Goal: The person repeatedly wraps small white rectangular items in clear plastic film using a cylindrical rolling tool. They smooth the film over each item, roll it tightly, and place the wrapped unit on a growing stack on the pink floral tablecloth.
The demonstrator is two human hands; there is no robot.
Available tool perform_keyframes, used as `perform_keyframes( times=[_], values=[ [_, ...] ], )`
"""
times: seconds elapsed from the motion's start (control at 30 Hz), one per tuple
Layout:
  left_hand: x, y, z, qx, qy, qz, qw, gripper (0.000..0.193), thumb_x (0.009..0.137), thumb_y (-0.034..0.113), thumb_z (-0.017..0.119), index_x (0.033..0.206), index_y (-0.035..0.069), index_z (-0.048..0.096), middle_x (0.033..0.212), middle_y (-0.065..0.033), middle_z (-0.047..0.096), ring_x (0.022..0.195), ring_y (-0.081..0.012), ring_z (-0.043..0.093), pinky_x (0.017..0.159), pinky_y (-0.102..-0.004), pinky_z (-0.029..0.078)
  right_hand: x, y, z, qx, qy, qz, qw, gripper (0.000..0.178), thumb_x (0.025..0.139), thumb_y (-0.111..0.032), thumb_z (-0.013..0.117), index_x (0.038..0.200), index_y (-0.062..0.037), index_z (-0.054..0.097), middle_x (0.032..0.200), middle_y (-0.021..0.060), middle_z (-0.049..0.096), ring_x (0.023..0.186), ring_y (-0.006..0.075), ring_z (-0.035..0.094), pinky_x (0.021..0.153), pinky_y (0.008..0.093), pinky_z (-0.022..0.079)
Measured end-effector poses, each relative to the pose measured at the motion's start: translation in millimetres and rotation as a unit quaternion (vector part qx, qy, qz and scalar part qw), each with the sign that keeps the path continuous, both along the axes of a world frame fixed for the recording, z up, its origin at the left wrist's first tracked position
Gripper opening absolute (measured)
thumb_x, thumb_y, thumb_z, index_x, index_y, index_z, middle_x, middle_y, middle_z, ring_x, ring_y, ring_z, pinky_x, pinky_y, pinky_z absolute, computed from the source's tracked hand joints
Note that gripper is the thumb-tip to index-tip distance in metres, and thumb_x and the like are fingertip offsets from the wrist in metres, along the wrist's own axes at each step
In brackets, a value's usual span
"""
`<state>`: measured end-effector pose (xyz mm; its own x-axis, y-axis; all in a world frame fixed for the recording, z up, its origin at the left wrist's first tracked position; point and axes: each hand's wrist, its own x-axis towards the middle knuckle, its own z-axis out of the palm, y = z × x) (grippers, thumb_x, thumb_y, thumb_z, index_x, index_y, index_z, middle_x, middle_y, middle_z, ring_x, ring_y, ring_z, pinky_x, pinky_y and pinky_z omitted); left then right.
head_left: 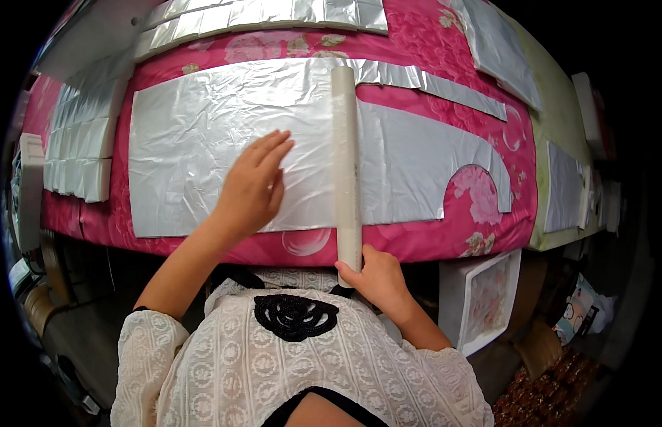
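Note:
A large silver foil sheet point(188, 156) lies on a pink flowered cloth. Its right part has a curved cutout at the near side and a long narrow strip point(445, 90) at the far side. Across the sheet, pointing away from me, lies a long pale roll point(346, 149) that looks wound with clear film. My right hand point(377, 277) is wrapped round the roll's near end, past the cloth's front edge. Left of the roll, my left hand point(256, 178) is over the foil with its fingers stretched out and nothing in it. I cannot tell whether it touches the foil.
Stacked silver pieces point(78, 156) stand at the left, with a row of similar pieces point(267, 16) at the far edge. More silver sheets point(498, 53) lie at the far right. Below the table's right front edge is a white plastic bin point(480, 299).

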<state>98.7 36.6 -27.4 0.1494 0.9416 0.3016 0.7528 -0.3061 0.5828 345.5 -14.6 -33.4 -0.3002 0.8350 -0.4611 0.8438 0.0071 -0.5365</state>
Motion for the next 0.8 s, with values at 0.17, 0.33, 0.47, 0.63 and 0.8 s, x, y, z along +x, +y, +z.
perform_keyframes(
  times=[0.17, 0.33, 0.47, 0.63, 0.8],
  values=[
    [60, 24, -65, -0.015, 0.056, 0.0, 0.998, 0.055, 0.081, 0.008, 0.045, 0.132, -0.006, 0.033, 0.139, -0.0229, 0.032, 0.131, -0.0361, 0.028, 0.108, -0.0448, 0.021, 0, 3, 6, -0.045, -0.012, -0.009, 0.999, 0.046, 0.073, -0.04, 0.068, 0.083, 0.0036, 0.059, 0.071, 0.0223, 0.062, 0.07, 0.037, 0.062, 0.063, 0.042, 0.048],
    [60, 22, -70, -0.037, 0.14, -0.009, 0.989, 0.057, 0.086, 0.017, 0.037, 0.134, -0.011, 0.025, 0.142, -0.0263, 0.025, 0.134, -0.0361, 0.021, 0.11, -0.0455, 0.015, 2, 33, 9, -0.1, 0.015, 0.067, 0.993, 0.048, 0.075, -0.043, 0.066, 0.079, 0.0043, 0.061, 0.07, 0.0208, 0.062, 0.066, 0.034, 0.062, 0.06, 0.0386, 0.048],
    [59, 22, -67, -0.046, 0.155, -0.015, 0.987, 0.057, 0.087, 0.018, 0.036, 0.135, -0.011, 0.025, 0.143, -0.0257, 0.024, 0.135, -0.0356, 0.02, 0.11, -0.0448, 0.014, -21, 111, 1, -0.007, 0.062, 0.031, 0.998, 0.051, 0.079, -0.046, 0.063, 0.075, 0.0051, 0.063, 0.061, 0.0151, 0.061, 0.057, 0.0237, 0.061, 0.055, 0.033, 0.046],
    [61, 24, -65, -0.062, 0.17, -0.016, 0.983, 0.059, 0.087, 0.019, 0.035, 0.135, -0.011, 0.024, 0.143, -0.0256, 0.022, 0.136, -0.035, 0.017, 0.111, -0.0437, 0.012, -59, 223, -23, -0.011, 0.16, -0.069, 0.985, 0.044, 0.085, -0.041, 0.058, 0.08, 0.0029, 0.062, 0.068, 0.0079, 0.062, 0.059, 0.0148, 0.058, 0.056, 0.0247, 0.046],
    [61, 23, -65, -0.074, 0.178, -0.018, 0.981, 0.059, 0.087, 0.019, 0.035, 0.136, -0.01, 0.021, 0.144, -0.025, 0.02, 0.137, -0.0341, 0.016, 0.111, -0.0431, 0.011, -66, 267, -44, -0.189, 0.592, -0.331, 0.71, 0.031, 0.088, -0.028, 0.053, 0.098, 0.0016, 0.055, 0.094, 0.0135, 0.061, 0.088, 0.0221, 0.059, 0.082, 0.0354, 0.048]
  ],
)
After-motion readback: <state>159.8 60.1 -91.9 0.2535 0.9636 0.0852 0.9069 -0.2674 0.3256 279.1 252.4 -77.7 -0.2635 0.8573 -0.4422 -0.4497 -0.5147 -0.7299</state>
